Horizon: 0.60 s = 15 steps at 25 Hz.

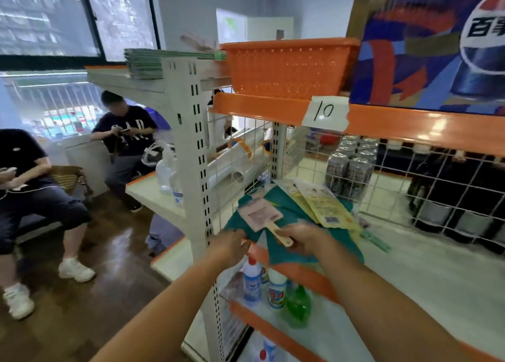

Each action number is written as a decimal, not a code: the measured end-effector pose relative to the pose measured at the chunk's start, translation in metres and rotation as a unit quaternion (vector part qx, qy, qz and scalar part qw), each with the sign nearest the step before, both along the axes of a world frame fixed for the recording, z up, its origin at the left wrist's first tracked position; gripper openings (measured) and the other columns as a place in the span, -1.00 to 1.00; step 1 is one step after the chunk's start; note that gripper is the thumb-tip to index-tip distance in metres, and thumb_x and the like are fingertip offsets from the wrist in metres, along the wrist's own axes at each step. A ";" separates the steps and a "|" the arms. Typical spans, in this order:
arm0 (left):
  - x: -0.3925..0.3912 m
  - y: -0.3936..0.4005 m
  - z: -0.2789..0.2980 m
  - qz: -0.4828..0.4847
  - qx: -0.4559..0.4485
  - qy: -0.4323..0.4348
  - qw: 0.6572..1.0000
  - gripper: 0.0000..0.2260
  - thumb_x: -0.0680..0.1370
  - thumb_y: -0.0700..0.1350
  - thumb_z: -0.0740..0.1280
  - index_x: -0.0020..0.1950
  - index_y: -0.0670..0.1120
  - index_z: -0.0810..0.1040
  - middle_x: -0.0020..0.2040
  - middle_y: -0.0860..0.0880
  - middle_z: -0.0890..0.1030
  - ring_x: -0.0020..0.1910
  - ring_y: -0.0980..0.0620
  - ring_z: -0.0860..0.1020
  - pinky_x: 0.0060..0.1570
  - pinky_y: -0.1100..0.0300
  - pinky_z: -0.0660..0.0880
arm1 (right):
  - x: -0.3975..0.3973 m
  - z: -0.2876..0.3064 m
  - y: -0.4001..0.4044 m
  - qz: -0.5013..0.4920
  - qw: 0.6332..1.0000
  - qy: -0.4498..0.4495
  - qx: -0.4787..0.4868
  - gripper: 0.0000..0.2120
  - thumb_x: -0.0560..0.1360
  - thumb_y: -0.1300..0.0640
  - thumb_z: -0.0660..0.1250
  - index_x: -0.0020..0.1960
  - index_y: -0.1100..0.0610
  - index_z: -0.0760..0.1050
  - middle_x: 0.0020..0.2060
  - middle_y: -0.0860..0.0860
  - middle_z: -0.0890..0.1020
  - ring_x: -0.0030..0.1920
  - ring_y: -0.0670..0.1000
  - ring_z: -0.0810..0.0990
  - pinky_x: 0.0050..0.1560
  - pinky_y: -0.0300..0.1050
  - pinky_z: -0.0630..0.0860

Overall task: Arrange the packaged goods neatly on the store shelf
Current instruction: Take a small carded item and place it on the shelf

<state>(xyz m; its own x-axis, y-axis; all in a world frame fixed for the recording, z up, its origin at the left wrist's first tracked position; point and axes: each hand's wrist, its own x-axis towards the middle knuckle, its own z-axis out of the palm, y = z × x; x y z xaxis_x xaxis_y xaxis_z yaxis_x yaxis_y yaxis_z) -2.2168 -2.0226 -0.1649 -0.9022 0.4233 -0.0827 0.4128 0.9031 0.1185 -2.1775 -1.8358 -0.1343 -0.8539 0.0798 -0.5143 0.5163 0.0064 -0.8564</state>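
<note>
While the teal flat packets (289,214) are lying at the front left corner of the white metal store shelf (410,258), overhanging its orange front edge, the left hand (228,245) is reaching to their left corner; the blur is hiding whether its fingers are pinching the packet or only touching it. Just beside it, the right hand (306,240) is curling round the cream handle of a pale pink carded brush pack (259,215), which is resting on the teal packets. Further right, yellow flat sachets (322,206) are lying slantwise, overlapping the teal ones, towards the shelf's rear. Shrink-wrapped dark cans (349,167) are standing behind, against the wire back.

Handling note, as judgement: the brush pack is best lifted clear first, the teal packets then drawn back from the edge and squared to it, the sachets aligned alongside.
</note>
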 end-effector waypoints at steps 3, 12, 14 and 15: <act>0.007 0.005 -0.007 -0.013 0.042 0.002 0.999 -0.71 0.60 0.06 0.09 0.19 -0.03 0.48 0.22 -0.07 0.52 0.15 -0.10 0.49 0.01 0.13 0.45 | 0.027 0.001 -0.004 -0.025 0.996 0.039 -0.070 -0.92 0.59 0.26 0.20 -0.07 0.16 0.41 -0.23 0.05 0.53 -0.27 -0.07 0.49 -0.45 -0.28 0.44; 0.065 0.037 0.015 -0.066 0.059 0.013 0.996 -0.66 0.63 0.04 0.08 0.32 -0.09 0.40 0.27 -0.12 0.46 0.23 -0.12 0.42 0.15 0.08 0.38 | 0.123 0.007 0.012 -0.130 0.977 0.118 -0.122 -0.83 0.55 0.36 0.23 0.07 0.15 0.44 -0.10 0.11 0.62 -0.17 -0.01 0.59 -0.39 -0.20 0.56; 0.095 0.047 0.016 -0.087 0.054 0.020 0.994 -0.67 0.64 0.00 0.09 0.34 -0.11 0.40 0.28 -0.13 0.45 0.25 -0.13 0.42 0.19 0.04 0.40 | 0.157 0.000 0.016 -0.149 0.977 0.120 -0.092 -0.82 0.55 0.34 0.25 0.08 0.11 0.42 -0.15 0.05 0.61 -0.20 -0.03 0.58 -0.36 -0.18 0.54; 0.110 0.051 0.015 -0.103 0.055 0.031 0.993 -0.68 0.64 -0.03 0.09 0.32 -0.13 0.41 0.27 -0.14 0.46 0.24 -0.13 0.42 0.19 0.03 0.40 | 0.174 -0.004 0.019 -0.158 0.977 0.121 -0.075 -0.81 0.55 0.33 0.25 0.09 0.11 0.41 -0.16 0.04 0.60 -0.22 -0.05 0.57 -0.37 -0.19 0.52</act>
<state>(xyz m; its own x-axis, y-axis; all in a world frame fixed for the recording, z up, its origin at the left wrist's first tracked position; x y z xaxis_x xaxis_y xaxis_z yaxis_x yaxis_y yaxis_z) -2.1071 -1.9713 -0.1500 -0.7980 0.6020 0.0264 0.5962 0.7824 0.1803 -2.0036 -1.8163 -0.1386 -0.8971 0.2978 -0.3265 0.2550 -0.2547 -0.9328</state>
